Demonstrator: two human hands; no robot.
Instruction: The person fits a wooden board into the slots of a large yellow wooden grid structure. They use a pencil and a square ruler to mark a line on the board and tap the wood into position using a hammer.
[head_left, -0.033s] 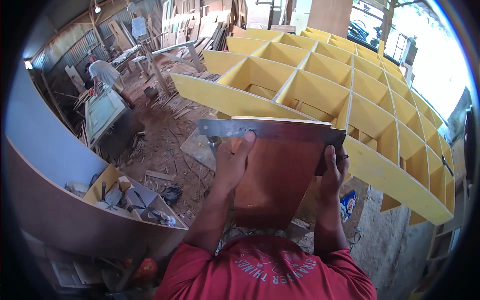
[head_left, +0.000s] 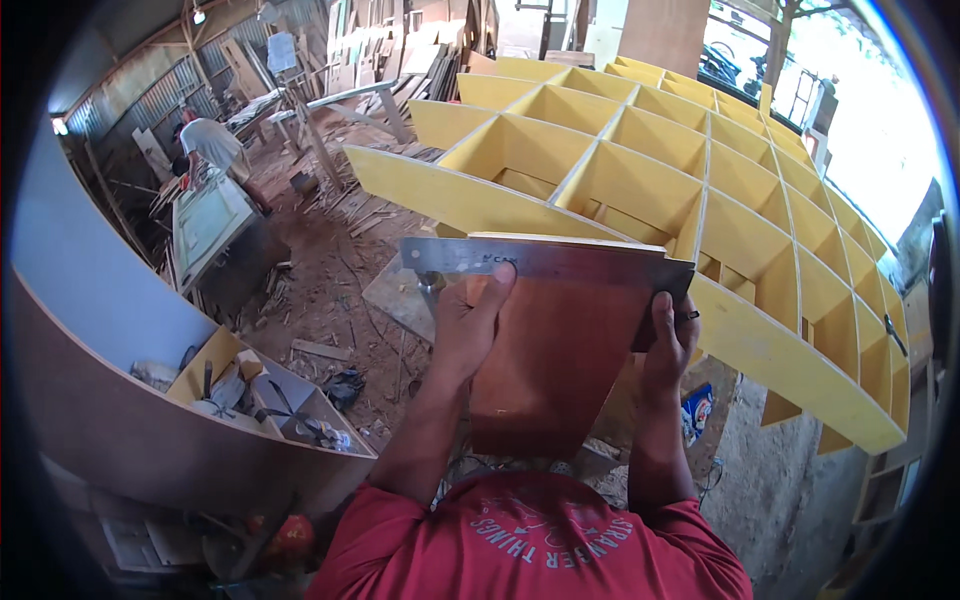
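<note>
A reddish-brown wooden board (head_left: 555,365) stands upright in front of me, its pale top edge showing. Across its upper part lies a flat grey metal blade (head_left: 570,262) with a hole at its left end; whether it is a square or a saw I cannot tell. My left hand (head_left: 468,325) is closed at the board's left side, thumb pressed on the blade and fingers hidden behind. My right hand (head_left: 668,340), wearing a dark ring, grips the right side beneath the blade's end, around a dark part I cannot make out.
A large yellow wooden grid frame (head_left: 630,190) spreads beyond the board. At left stand a curved panel (head_left: 150,400) and an open box of tools (head_left: 325,405). Scraps litter the floor (head_left: 330,270). Another person (head_left: 215,145) bends over a bench farther back.
</note>
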